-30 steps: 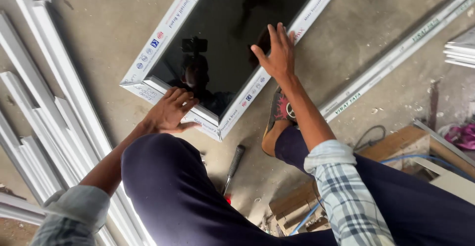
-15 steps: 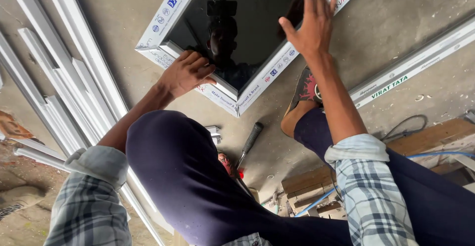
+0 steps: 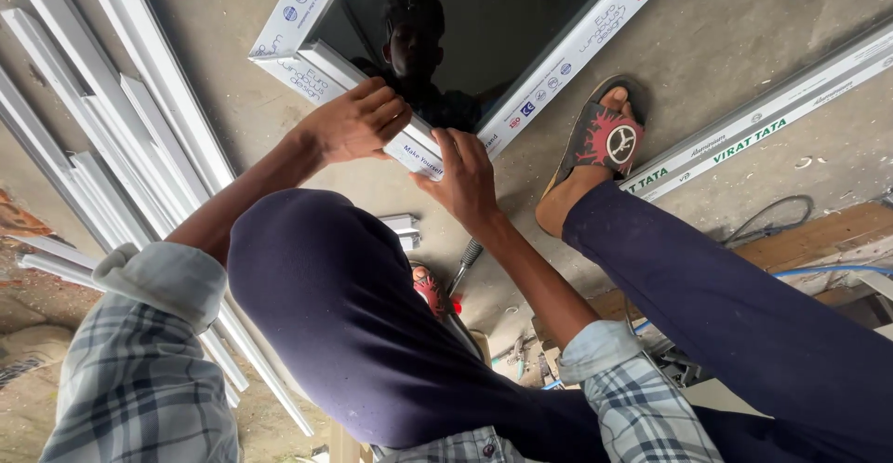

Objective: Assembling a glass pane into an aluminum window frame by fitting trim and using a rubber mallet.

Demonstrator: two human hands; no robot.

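While the person crouches over the concrete floor [image 3: 726, 44], the head view lists as follows.

Left hand [image 3: 358, 123]: fingers curled down over the near corner of the window frame [image 3: 307, 30], gripping its white edge; knuckles uppermost, thumb side hidden.

Right hand [image 3: 465, 184]: just beside the left hand, fingers spread and pressed flat against the same corner, fingertips on the frame's outer face. It rests open on the frame; whether the thumb hooks beneath cannot be told.

Window frame: white profile covered in printed protective film, lying flat on the floor beyond both hands, enclosing a dark glass pane [image 3: 502, 16] that mirrors the person.

Sandalled foot [image 3: 595, 147]: to the right of the right hand, black and red sandal, toes near the frame's long side.

Loose white profile [image 3: 763, 119]: further right of that foot, lying diagonally on the floor, apart from the frame.

Stack of white profiles [image 3: 121, 137]: left of the left hand, several lengths lying side by side.

Screwdriver [image 3: 462, 263]: on the floor below the right wrist, partly hidden by the dark-trousered knee [image 3: 344, 314].

Wooden plank [image 3: 819, 235] with a blue hose [image 3: 828, 272]: well to the right of the right forearm.
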